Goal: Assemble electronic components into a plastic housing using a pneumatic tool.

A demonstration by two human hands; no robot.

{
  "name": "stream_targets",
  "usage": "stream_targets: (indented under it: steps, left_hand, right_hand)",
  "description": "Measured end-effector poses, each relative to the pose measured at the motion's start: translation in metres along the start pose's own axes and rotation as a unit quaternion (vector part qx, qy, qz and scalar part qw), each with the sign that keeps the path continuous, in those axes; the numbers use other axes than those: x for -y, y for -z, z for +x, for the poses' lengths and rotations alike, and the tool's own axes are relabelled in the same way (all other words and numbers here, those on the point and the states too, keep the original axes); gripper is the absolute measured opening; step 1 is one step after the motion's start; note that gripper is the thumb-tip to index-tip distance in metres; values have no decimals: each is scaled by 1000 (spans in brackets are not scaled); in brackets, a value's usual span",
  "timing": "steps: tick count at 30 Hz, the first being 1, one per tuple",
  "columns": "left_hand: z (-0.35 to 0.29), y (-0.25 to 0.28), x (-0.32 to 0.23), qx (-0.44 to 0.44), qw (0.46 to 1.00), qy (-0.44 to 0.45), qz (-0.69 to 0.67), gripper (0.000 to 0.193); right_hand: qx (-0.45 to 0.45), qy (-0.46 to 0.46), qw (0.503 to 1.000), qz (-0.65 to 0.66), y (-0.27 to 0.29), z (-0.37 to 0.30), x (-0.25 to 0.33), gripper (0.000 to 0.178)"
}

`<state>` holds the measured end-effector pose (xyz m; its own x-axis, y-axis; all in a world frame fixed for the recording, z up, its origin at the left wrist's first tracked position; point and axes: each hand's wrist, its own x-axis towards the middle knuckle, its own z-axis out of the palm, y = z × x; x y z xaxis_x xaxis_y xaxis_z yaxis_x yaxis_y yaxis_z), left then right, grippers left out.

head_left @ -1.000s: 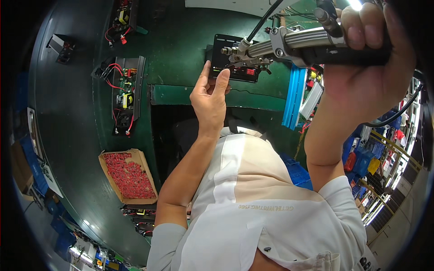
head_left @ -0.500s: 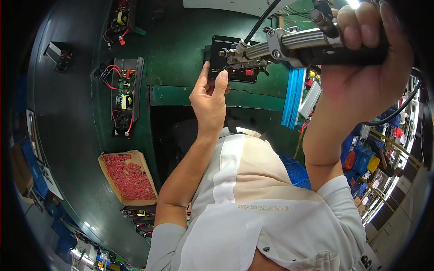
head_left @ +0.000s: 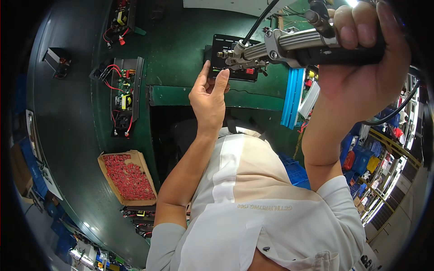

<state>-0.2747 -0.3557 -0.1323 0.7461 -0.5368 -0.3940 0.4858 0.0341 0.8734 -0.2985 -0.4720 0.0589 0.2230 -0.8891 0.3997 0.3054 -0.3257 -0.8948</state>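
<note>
My right hand [head_left: 357, 77] is wrapped around the dark grip of a power screwdriver [head_left: 296, 42] with a long metal nose and a hose attached. The nose points left, its end over a black metal panel [head_left: 220, 44] that bears a red switch. I cannot see whether the tip touches the panel. My left hand [head_left: 209, 99] grips the panel's near left edge, thumb at the front and forefinger stretched along the side. The other left fingers are partly hidden beneath. Behind the panel, part of a dark body shows at its left.
Open circuit-board units [head_left: 125, 92] with red wires lie left on the green bench [head_left: 181, 45]. Nearer is a cardboard tray [head_left: 147, 165] of small red parts. Blue metal profiles [head_left: 293, 97] stand right of the panel. A black cable [head_left: 260, 20] hangs above the driver.
The screwdriver and my right hand have shifted slightly left. My left hand keeps its hold on the panel, almost unmoved.
</note>
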Motion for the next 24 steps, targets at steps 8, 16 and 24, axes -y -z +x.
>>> stream_targets:
  steps: [8,16,24]
  left_hand:
    - [2,-2,0,3,1000,-3,-7,70]
    - [3,-1,2,12,1000,-7,-16,57]
    - [5,-2,7,20,999,-20,-24,42]
  right_hand:
    - [-17,3,1000,-17,-10,-6,-2,11]
    - [-27,-13,998,-52,-20,-14,8,13]
    - [-22,-99,995,16,-12,-23,6,17]
